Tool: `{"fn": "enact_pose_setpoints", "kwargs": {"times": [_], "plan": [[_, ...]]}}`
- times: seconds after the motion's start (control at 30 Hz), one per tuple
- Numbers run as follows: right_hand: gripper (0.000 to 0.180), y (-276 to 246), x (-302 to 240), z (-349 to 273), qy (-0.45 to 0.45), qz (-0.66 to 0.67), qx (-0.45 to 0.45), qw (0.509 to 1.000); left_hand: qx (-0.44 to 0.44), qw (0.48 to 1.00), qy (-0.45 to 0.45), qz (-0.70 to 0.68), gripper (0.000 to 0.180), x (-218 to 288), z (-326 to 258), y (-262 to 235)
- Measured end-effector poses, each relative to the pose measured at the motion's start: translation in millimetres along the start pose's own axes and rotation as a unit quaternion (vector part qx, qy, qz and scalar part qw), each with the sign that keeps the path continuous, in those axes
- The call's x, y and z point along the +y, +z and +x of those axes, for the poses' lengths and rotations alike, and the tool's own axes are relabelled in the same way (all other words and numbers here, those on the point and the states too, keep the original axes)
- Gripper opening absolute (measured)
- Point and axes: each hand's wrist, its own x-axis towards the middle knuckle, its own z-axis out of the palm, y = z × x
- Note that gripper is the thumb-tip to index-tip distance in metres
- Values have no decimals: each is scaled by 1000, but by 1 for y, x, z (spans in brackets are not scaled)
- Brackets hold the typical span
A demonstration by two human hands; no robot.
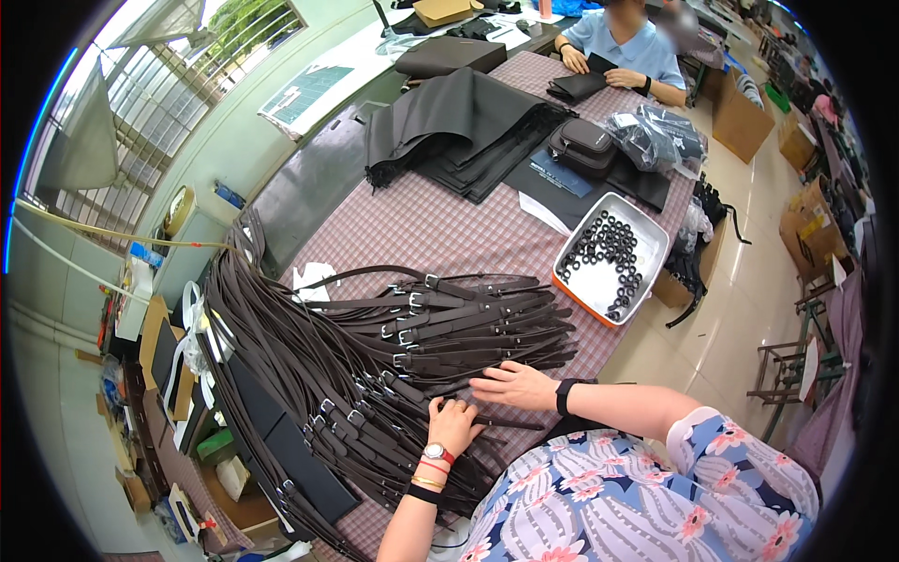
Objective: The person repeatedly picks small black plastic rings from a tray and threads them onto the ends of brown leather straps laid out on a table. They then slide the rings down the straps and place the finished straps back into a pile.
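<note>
A big pile of dark brown leather straps [272, 347] with silver buckles fans across the checked tablecloth in front of me. My left hand [452, 426], with a watch and bracelets at the wrist, is closed on a dark strap [513, 425] whose tip sticks out to its right. Just beyond it, my right hand [515, 386] lies with fingers stretched out to the left, close to the strap ends. Its thumb side and palm are partly hidden. A neater bundle of buckled straps [478, 323] lies beyond both hands.
Right of the straps, a white tray [571, 239] holds small black rings. Black sheet material [426, 122], a small dark case [582, 147] and plastic-wrapped goods [660, 136] lie farther back. A co-worker [623, 56] sits at the far end, handling a black piece. Cardboard boxes [744, 112] stand at right.
</note>
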Motion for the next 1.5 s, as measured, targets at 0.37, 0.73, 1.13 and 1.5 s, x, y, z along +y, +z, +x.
{"fn": "enact_pose_setpoints", "kwargs": {"times": [0.37,0.73,1.13,1.5], "plan": [[63,23,29,18,43,-124,-74,989,78,993,-65,-64,30,-33,22,11],[41,-19,79,26,-36,-64,-92,993,-23,996,-9,-92,30,-41,38,-1],[34,-68,41,-85,273,189,159,930,76,981,60,-170,15,-16,29,0],[8,-73,153,-163,551,-74,10,831,49,977,15,-205,8,-5,42,14]]}}
